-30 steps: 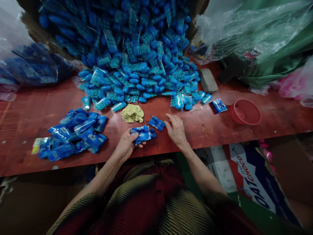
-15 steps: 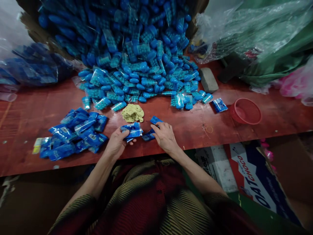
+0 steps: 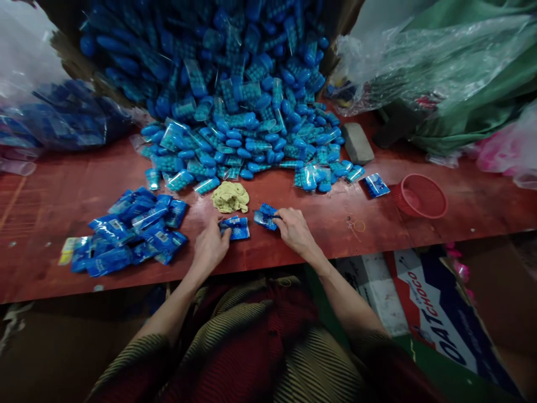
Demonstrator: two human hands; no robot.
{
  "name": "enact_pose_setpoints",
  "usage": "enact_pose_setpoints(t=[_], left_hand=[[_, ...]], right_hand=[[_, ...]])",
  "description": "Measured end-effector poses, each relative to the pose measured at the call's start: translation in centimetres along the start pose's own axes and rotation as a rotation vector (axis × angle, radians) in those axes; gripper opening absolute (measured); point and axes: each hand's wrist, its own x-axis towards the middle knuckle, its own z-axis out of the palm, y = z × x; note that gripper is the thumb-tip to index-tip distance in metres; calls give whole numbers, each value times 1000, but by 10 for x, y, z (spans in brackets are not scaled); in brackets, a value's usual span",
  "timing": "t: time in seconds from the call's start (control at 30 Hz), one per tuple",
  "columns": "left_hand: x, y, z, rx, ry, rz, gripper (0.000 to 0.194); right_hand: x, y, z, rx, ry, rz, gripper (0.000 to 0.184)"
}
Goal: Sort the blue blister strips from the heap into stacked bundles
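Observation:
My left hand [image 3: 211, 244] pinches the left end of a small blue packet [image 3: 238, 229], which lies low over the table's front part. Whether more than one packet is stacked there I cannot tell. To its right, my right hand [image 3: 295, 232] is closed on the edge of another blue packet [image 3: 264, 217]. A crumpled pale-yellow lump [image 3: 230, 197], perhaps cloth or putty, sits just beyond my left hand. Left of that hand lies a loose pile of filled blue packets [image 3: 142, 228].
A large heap of clear, blue-capped tubes with blue beads [image 3: 235, 134] spills from a carton at the back. Right of it are a grey block [image 3: 357, 143], a blue packet [image 3: 376, 185] and a red plastic basket [image 3: 420, 196]. Bagged blue packets [image 3: 67, 115] stand at the left.
My left hand has turned palm-down and set its packet lower, slightly right. My right hand has shifted a little right, drawing its packet with it. The two packets now lie apart.

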Motion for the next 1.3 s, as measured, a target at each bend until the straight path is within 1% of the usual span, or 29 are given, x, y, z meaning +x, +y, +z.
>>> enact_pose_setpoints(t=[0.07, 0.1, 0.13, 0.2, 0.23, 0.27, 0.3, 0.33, 0.4, 0.43, 0.47, 0.5, 0.57, 0.67, 0.7, 0.77, 0.83, 0.93, 0.97, 1.0, 1.07, 1.13, 1.17, 1.23, 1.3], left_hand=[[-10, 8, -4, 111, -17, 1, 50], [-16, 11, -7, 139, 6, 5, 54], [-21, 14, -10, 144, 56, 12, 58], [-30, 17, -16, 54, 201, 42, 63], [-32, 18, -18, -53, 246, 72, 64], [-33, 19, -20, -194, 244, 111, 62], [-33, 20, -20, -355, 192, 149, 60], [-31, 22, -18, -518, 105, 181, 56], [-26, 26, -13, -788, -76, 199, 38], [-23, 29, -10, -880, -131, 186, 27], [-21, 32, -6, -954, -150, 166, 21], [-19, 34, -4, -1014, -149, 145, 20], [-18, 38, -2, -1093, -129, 110, 21], [-20, 38, -4, -1102, -108, 95, 23], [-20, 37, -5, -1084, -116, 107, 22], [-20, 33, -4, -1047, -127, 137, 21], [-21, 28, -1, -1007, -101, 143, 21], [-21, 25, 5, -956, 3, 132, 22], [-21, 24, 6, -949, 20, 133, 22], [-21, 24, 7, -951, 16, 128, 23], [-21, 24, 6, -983, -53, 88, 26], [-21, 24, 4, -1015, -139, 49, 29], [-22, 24, 3, -1013, -154, 48, 30], [-25, 23, 1, -962, -100, 96, 30], [-29, 23, 1, -882, 5, 158, 28]], right_hand=[[2, -1, -4, 4, -33, -7, 15], [2, -1, -7, 6, -48, -15, 16], [2, -2, -9, 7, -59, -27, 17], [1, -5, -12, -3, -72, -58, 18], [0, -7, -14, -8, -76, -78, 18], [0, -10, -15, -7, -80, -102, 19], [0, -14, -15, 0, -83, -129, 20], [0, -17, -16, 15, -87, -158, 20], [0, -26, -16, 64, -87, -211, 22], [1, -30, -16, 102, -81, -224, 24], [1, -34, -15, 156, -72, -224, 26], [2, -37, -14, 239, -66, -208, 28], [2, -41, -11, 485, -60, -113, 30], [2, -42, -6, 903, -100, 95, 25], [2, -43, -4, 1001, -134, 148, 21], [2, -44, 0, 1114, -202, 220, 17], [2, -46, 5, 1138, -215, 273, 17], [1, -50, 12, 1139, -143, 337, 13], [1, -51, 14, 1137, -121, 350, 13], [0, -52, 15, 1132, -104, 358, 14], [0, -52, 17, 1135, -86, 360, 16], [-1, -51, 18, 1180, -110, 353, 18], [-2, -51, 19, 1216, -132, 349, 20], [-3, -50, 20, 1295, -160, 357, 22], [-4, -51, 22, 1354, -127, 382, 24]])
